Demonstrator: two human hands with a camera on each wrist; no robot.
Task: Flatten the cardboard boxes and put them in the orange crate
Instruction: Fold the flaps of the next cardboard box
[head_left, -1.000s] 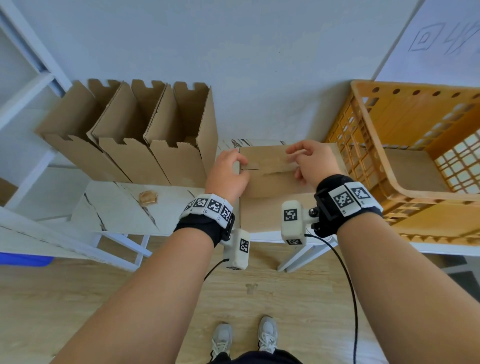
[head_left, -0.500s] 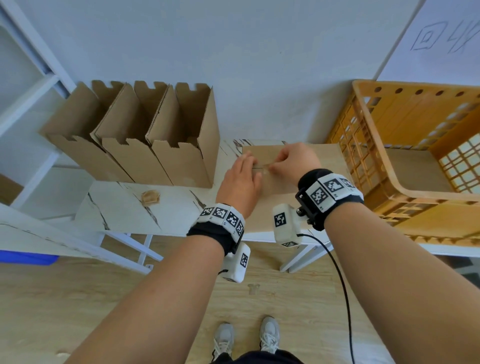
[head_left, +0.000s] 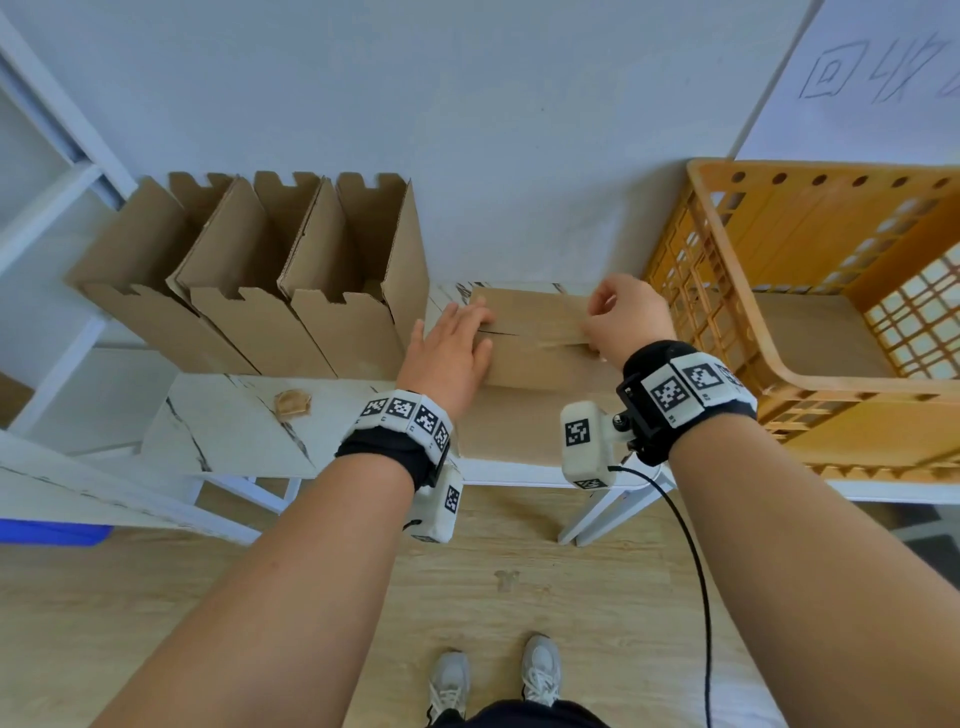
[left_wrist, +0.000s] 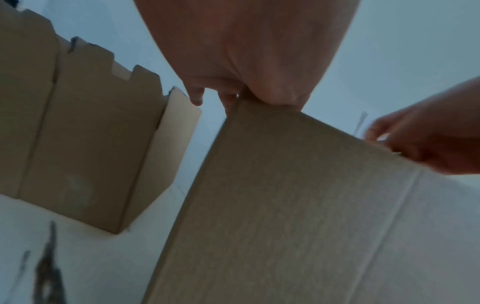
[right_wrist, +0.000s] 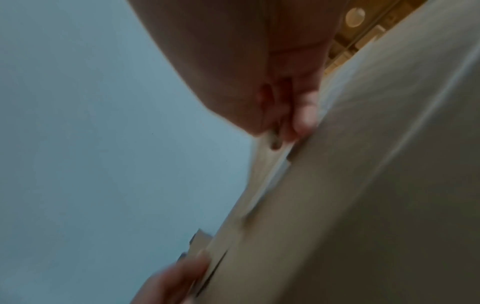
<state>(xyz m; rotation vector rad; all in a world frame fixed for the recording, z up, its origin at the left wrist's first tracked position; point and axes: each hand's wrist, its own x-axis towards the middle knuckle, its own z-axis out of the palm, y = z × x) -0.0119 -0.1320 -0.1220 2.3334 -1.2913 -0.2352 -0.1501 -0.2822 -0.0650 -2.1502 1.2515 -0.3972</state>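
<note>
Marbled table (head_left: 228, 431) carries cardboard boxes (head_left: 291, 291), orange crate (head_left: 810, 384).

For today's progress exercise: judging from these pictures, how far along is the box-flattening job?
Done: one flat piece of cardboard seems to lie in the orange crate. In hand: the left hand presses flat on a closed box while the right hand pinches something at its top seam. Left: three open boxes stand on the table.
</note>
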